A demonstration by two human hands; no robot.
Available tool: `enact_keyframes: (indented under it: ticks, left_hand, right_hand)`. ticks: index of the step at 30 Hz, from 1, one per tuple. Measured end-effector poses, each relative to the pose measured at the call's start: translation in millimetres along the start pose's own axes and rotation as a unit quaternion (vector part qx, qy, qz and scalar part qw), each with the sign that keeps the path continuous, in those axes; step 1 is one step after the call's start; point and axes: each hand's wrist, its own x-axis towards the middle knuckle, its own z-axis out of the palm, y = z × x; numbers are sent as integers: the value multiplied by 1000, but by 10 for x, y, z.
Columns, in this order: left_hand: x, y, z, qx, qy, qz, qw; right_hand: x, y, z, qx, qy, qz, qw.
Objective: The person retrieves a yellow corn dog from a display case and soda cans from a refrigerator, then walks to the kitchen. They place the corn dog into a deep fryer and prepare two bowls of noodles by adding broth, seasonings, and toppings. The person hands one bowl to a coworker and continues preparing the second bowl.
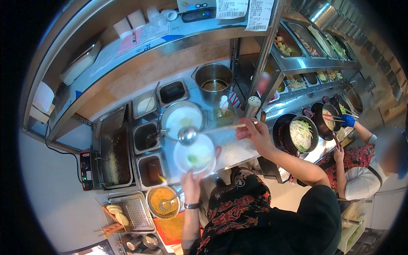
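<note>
My left hand [192,185] grips the near edge of a white bowl [179,159], which is blurred and has something green and pale inside. A dark band circles the left wrist. My right hand [256,134] holds the wooden handle of a metal ladle [188,136], whose bowl end is over the far rim of the white bowl. Just behind the ladle stands a round pot [163,124] of whitish liquid. Part of a red handle [218,152] shows at the white bowl's right side; what it belongs to is hidden.
Left of the pot are steel wells, one with dark red liquid [149,172], beside a deep fryer [116,153]. A tall stockpot [213,78] and a pump bottle [224,110] stand behind. At right, a co-worker [353,165] handles pans [301,134]. A shelf [159,44] overhangs the counter.
</note>
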Motion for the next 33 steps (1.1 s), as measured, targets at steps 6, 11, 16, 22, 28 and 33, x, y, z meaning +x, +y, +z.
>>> enact_keyframes:
  ticks: [6,11,16,22,28,33]
  left_hand:
    - [-195,234,77,47,-48,-11,998]
    - [-261,287,336,82,-69,-55,993]
    - [-123,136,604,114,-112,-70,985]
    - [180,-57,1078,131,-125,-122,976]
    - [413,-126,1528,143,-97,-132,976]
    - [593,-207,1608,139,-41,-99,984]
  right_hand:
    - [727,43,103,-459,-225,-390,766]
    - [1413,441,101,-537,-329,-354,692]
    - [1834,822,184,-521,-297,-313,736]
    - [2140,1099,133,-488,-307,-176,798]
    - [2638,983,-77,-595,-49,-45,801]
    - [2725,1086,-105,-593,-38,3,804]
